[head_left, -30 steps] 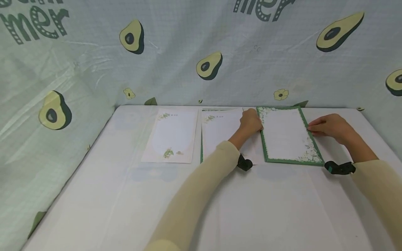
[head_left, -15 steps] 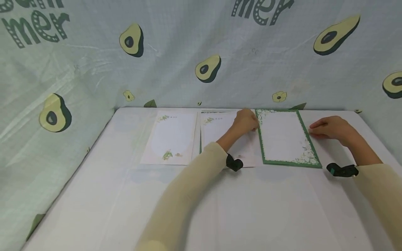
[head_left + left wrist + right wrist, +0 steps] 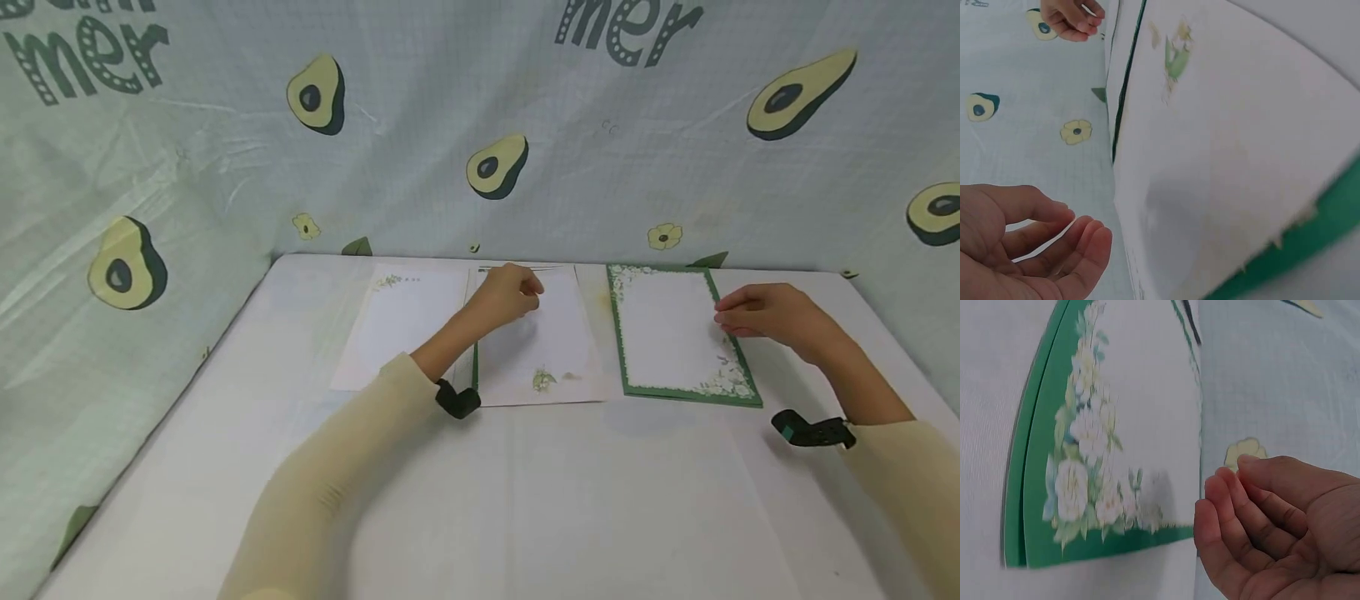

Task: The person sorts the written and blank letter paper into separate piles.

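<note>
My left hand (image 3: 504, 297) hovers over the middle stack of paper (image 3: 555, 333), fingers loosely bent and nothing between them. In the left wrist view the same hand (image 3: 1041, 244) shows a gap between thumb and fingers. That stack has a pale top sheet with a small plant print, and green edging peeks out beneath it. My right hand (image 3: 780, 317) hangs above the right edge of the green-bordered sheets (image 3: 667, 333), which carry white flowers along their border. Its fingers are relaxed and hold nothing, as the right wrist view shows for the hand (image 3: 1266, 519).
A pale sheet with a plant print (image 3: 390, 325) lies at the left, partly behind the left forearm. All papers rest near the back edge of the white table (image 3: 570, 500). An avocado-print curtain (image 3: 405, 125) stands behind and at the left.
My left hand has left the green-bordered sheets' left edge and moved left over the middle stack. The right hand let go of the right edge and now hovers slightly over it.
</note>
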